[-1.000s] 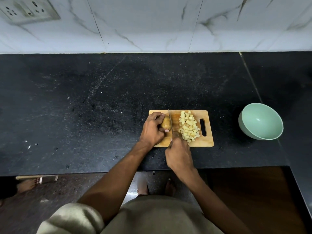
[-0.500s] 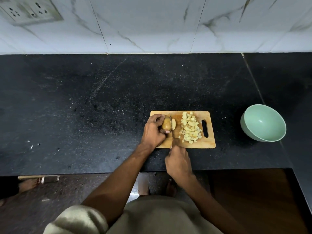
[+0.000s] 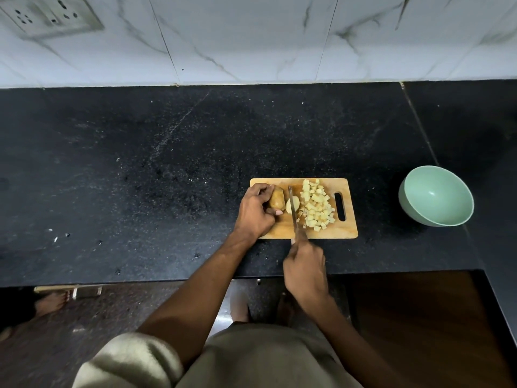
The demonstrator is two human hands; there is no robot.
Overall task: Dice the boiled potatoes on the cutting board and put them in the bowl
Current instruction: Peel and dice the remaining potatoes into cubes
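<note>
left hand (image 3: 256, 211) gripping potato (image 3: 277, 200), right hand (image 3: 305, 268) holding knife (image 3: 292, 208)

The left hand (image 3: 256, 211) covers the left part of the potato (image 3: 277, 199) and the cutting board's (image 3: 347, 231) left edge. The knife (image 3: 292, 210) handle is enclosed by the right hand (image 3: 305, 268); only the blade shows. The blade partly hides a cut slice (image 3: 296, 203). Individual cubes in the diced potato pile (image 3: 316, 210) are too small to count. The wall socket (image 3: 50, 15) is blurred and cut off by the top edge. The surface (image 3: 140, 177) runs past both side edges. The far wall of the bowl (image 3: 436, 196) is hidden behind its rim.
</note>
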